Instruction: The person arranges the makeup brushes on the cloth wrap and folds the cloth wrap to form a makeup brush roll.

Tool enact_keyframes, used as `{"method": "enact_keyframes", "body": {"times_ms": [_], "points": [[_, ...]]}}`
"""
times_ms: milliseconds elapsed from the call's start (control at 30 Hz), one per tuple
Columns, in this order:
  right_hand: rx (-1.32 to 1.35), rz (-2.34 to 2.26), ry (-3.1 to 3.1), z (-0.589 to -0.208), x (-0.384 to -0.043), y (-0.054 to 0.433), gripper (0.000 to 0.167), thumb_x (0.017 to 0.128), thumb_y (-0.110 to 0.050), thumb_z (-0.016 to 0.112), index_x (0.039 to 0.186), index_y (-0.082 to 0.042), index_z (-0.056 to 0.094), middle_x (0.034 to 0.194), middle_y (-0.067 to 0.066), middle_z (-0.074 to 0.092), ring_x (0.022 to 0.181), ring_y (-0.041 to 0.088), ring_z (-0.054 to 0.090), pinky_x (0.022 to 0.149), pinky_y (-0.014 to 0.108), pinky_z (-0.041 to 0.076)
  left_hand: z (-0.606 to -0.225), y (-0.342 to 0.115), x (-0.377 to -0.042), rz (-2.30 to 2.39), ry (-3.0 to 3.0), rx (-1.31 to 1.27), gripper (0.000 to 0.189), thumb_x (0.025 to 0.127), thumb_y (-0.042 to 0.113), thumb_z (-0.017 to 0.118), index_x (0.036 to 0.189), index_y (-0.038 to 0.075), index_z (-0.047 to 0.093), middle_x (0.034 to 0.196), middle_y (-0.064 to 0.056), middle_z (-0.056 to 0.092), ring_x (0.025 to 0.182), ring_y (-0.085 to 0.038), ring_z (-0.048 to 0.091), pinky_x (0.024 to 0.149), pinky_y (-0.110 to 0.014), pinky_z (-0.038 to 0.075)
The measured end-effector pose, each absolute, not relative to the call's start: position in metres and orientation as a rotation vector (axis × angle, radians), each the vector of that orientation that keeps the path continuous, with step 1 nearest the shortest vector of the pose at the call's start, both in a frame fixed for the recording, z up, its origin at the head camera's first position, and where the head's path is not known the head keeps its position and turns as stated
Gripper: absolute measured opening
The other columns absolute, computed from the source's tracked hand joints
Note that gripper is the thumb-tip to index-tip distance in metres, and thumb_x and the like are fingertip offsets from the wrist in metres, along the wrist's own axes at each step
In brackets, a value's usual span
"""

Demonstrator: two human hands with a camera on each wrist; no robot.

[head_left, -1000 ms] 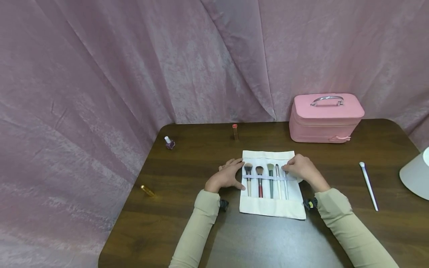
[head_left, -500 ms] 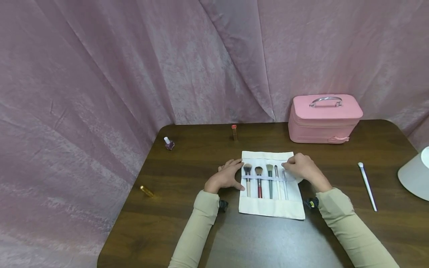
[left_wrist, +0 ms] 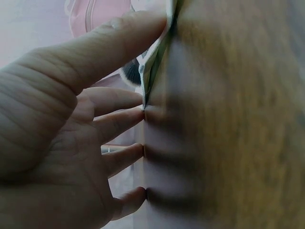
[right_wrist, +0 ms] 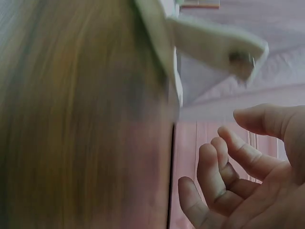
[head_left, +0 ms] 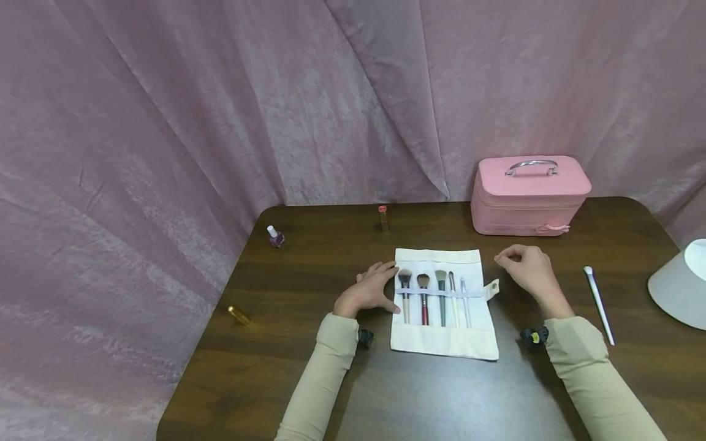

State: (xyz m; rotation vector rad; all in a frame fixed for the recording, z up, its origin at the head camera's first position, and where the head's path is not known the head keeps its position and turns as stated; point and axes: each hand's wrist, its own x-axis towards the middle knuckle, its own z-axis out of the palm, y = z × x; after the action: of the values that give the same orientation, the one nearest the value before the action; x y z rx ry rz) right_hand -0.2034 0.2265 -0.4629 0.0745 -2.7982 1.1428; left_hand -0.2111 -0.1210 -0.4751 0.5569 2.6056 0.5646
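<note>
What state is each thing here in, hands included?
Brush roll: spread open, flat
Snap tab: unfastened
Brushes in the roll: five, tucked under its band
Loose white brush: lying outside the roll
Pink vanity case: closed
Nail polish bottle: capped
Lipstick: upright
Gold tube: standing or lying, can't tell
Left hand: touching the roll's left edge
Right hand: empty, fingers loosely curled

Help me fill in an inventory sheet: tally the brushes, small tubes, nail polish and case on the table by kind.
Brushes: 6 (5 in the white cloth holder, 1 loose)
Small tubes: 2 (one gold, one red-topped)
Nail polish bottle: 1
Pink case: 1
Total: 10
</note>
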Motion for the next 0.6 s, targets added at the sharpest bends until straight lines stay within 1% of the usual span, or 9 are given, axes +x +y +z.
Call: {"method": "enact_keyframes", "body": {"times_ms": [67,167,333,500,600], "points": [[0.04,1.114,-2.793,-0.465,-0.201,0.237,0.025,0.096,-0.019,0.066,0.099,0.005,0.073,0.098,0.024,0.071,0.089,0.04,0.063,0.07,0.042,0.043,-0.474,-0.121,-0.211,0.558,2.605,0.558,0.094,0.083,0.031,0.087,0.159,0.013,0.035,0.167,-0.002,0.022,0.154,-0.029,0.011,0.114,-0.067,0.016],[0.004,1.073,-2.795,-0.465,-0.197,0.254,0.026,0.095,-0.019,0.067,0.1,0.007,0.071,0.097,0.027,0.071,0.089,0.045,0.063,0.069,0.045,0.043,-0.473,-0.122,-0.211,0.556,2.604,0.559,0.094,0.082,0.031,0.087,0.159,0.012,0.035,0.167,-0.002,0.022,0.154,-0.029,0.011,0.114,-0.067,0.016],[0.0,1.007,-2.848,-0.461,-0.187,0.282,0.031,0.094,-0.018,0.068,0.106,0.01,0.067,0.097,0.03,0.07,0.092,0.052,0.062,0.075,0.057,0.045,-0.472,-0.123,-0.212,0.549,2.598,0.559,0.095,0.082,0.031,0.087,0.159,0.012,0.035,0.167,-0.002,0.022,0.154,-0.029,0.011,0.114,-0.066,0.016],[-0.025,0.933,-2.967,-0.457,-0.178,0.306,0.037,0.094,-0.018,0.068,0.11,0.014,0.062,0.104,0.034,0.067,0.099,0.057,0.057,0.078,0.063,0.043,-0.473,-0.124,-0.213,0.558,2.601,0.549,0.095,0.082,0.031,0.087,0.159,0.012,0.035,0.167,-0.002,0.023,0.154,-0.029,0.011,0.115,-0.066,0.016],[-0.064,0.868,-3.039,-0.455,-0.173,0.318,0.039,0.093,-0.018,0.068,0.112,0.015,0.06,0.109,0.037,0.065,0.101,0.06,0.054,0.076,0.064,0.044,-0.473,-0.125,-0.213,0.567,2.604,0.546,0.095,0.081,0.03,0.088,0.158,0.012,0.036,0.167,-0.003,0.023,0.154,-0.029,0.012,0.115,-0.066,0.016]]}}
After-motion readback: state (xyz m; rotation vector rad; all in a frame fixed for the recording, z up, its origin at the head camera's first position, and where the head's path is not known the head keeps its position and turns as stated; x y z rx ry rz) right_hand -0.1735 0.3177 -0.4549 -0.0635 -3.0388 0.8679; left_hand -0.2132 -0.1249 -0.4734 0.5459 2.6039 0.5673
